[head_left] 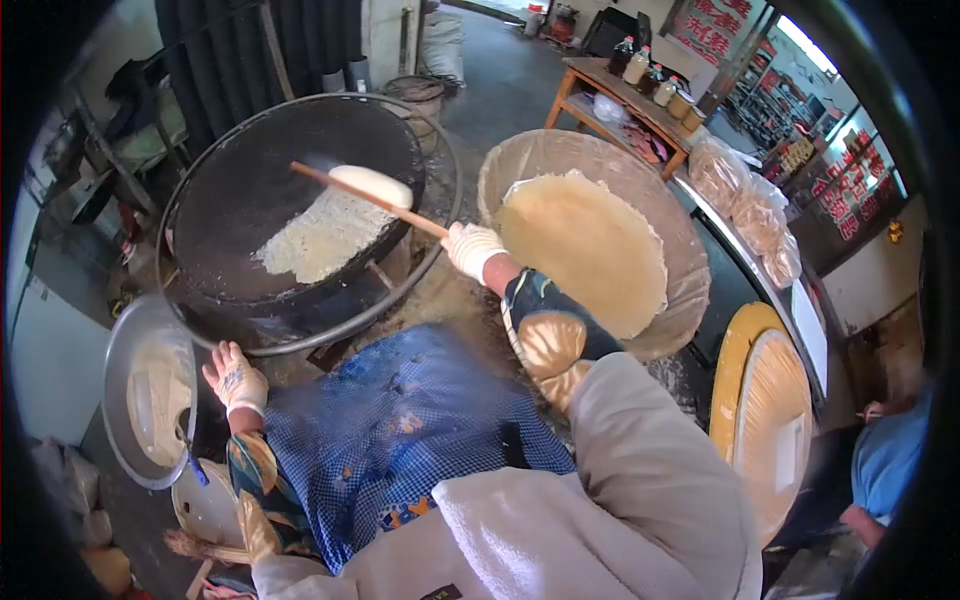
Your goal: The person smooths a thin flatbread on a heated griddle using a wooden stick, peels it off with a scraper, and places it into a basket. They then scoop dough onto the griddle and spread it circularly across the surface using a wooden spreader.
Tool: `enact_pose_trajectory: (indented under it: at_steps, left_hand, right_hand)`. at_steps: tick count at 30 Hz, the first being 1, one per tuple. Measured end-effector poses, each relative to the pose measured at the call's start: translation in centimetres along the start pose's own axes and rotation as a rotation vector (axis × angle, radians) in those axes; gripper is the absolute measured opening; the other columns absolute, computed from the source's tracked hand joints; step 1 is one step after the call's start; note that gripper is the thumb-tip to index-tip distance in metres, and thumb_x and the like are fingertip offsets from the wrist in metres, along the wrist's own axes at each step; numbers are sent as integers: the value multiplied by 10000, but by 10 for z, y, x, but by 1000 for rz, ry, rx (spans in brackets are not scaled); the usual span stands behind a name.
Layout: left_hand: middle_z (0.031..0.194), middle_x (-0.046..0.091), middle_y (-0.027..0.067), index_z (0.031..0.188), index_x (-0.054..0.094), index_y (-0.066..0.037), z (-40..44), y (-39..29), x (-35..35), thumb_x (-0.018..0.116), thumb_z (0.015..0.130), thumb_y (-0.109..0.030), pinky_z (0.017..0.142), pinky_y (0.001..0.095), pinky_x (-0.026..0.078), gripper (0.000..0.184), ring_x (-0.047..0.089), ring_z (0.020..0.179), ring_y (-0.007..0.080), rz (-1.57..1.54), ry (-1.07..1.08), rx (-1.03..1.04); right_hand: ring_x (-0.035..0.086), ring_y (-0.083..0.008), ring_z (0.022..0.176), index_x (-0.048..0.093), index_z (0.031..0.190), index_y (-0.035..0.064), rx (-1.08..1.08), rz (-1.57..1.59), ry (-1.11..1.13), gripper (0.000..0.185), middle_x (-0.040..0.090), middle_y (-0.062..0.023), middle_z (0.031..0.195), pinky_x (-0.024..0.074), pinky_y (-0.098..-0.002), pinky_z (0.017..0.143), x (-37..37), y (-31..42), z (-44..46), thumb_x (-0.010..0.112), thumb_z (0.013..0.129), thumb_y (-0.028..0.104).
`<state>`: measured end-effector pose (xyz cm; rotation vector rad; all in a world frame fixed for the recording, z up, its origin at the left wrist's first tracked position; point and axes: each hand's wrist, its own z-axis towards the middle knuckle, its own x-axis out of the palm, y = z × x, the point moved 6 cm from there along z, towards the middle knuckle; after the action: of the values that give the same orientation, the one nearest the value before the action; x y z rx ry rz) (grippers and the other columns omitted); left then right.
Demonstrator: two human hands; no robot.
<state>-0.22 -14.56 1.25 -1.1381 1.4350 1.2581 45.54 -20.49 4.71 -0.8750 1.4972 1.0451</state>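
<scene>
Head view shows right hand (474, 249) outstretched, gripping stick (368, 199), left hand (238, 379) splayed.

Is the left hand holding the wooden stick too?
No, only the right hand grips the wooden stick; the left hand is open and apart from it.

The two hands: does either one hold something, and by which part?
The right hand holds the wooden stick by its near end; the left hand is spread open, holding nothing.
</scene>
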Motion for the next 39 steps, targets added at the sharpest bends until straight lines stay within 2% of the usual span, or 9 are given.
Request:
enact_pose_trajectory:
  at_steps: [3, 7, 11, 15, 20, 25, 29, 35, 39]
  left_hand:
    - [1494, 380, 96, 1410, 408, -54, 9, 3, -4, 592, 768, -238, 1146, 526, 148, 693, 284, 1413, 267, 27, -39, -25]
    - [1020, 624, 86, 937, 665, -95, -37, -65, -47, 662, 633, -222, 993, 522, 311, 329, 540, 1081, 280, -238, -454, 314]
    - [1358, 507, 191, 1271, 526, 23, -56, -115, -3, 545, 821, -278, 1144, 605, 106, 541, 409, 1324, 355, -263, -351, 387]
    - [1349, 514, 192, 1265, 528, 21, -53, -99, 1, 542, 816, -260, 1145, 606, 100, 530, 402, 1329, 352, -179, -390, 362]
    - [1365, 512, 169, 1296, 522, 9, -44, -87, -7, 496, 851, -264, 1158, 596, 51, 522, 372, 1363, 321, -84, -214, 279]
    - [1339, 533, 169, 1260, 551, 5, -34, -69, -10, 533, 838, -276, 1151, 601, 71, 508, 388, 1351, 324, -95, -241, 217]
    - [1329, 542, 179, 1232, 568, 10, -22, -50, 3, 552, 818, -276, 1145, 606, 78, 504, 414, 1336, 333, -128, -290, 172]
    - [1415, 479, 162, 1299, 516, -22, -10, -27, 9, 574, 783, -251, 1148, 608, 66, 568, 386, 1362, 326, -122, -201, 87]
    - [1496, 362, 175, 1384, 407, -11, -7, -7, 20, 599, 766, -244, 1156, 583, 73, 688, 294, 1416, 340, -124, -242, 54]
  right_hand:
    - [667, -379, 926, 615, 1042, 14, -87, 74, -7, 371, 683, -236, 949, 510, -490, 813, 0, 20, -5, 479, 957, 348]
    - [675, -383, 886, 654, 989, -16, -203, -22, 168, 405, 685, -227, 914, 516, -493, 818, 20, 28, -18, 490, 950, 352]
    - [652, -401, 935, 636, 1003, 16, -20, 5, -17, 396, 679, -230, 964, 506, -497, 827, 11, 12, 22, 478, 954, 376]
    - [658, -398, 927, 612, 1004, 14, -227, -24, 1, 387, 672, -255, 937, 508, -499, 824, 12, 48, -3, 469, 959, 370]
    - [657, -400, 924, 615, 1037, 23, -35, -40, -41, 398, 677, -237, 957, 507, -491, 827, 13, 21, 28, 459, 964, 381]
    - [659, -409, 880, 576, 990, 26, -282, -90, 46, 404, 667, -259, 900, 510, -505, 800, 18, 56, -12, 436, 966, 404]
    - [670, -390, 882, 576, 1029, 37, -53, -162, -28, 397, 680, -239, 923, 518, -505, 795, 22, 5, 21, 427, 974, 402]
    - [651, -442, 835, 555, 963, 58, -267, -153, -28, 356, 664, -261, 845, 507, -539, 756, 24, 45, 5, 486, 944, 407]
    - [645, -428, 924, 581, 1006, 34, -28, -118, -85, 408, 666, -274, 931, 501, -519, 821, 25, 16, 38, 441, 969, 417]
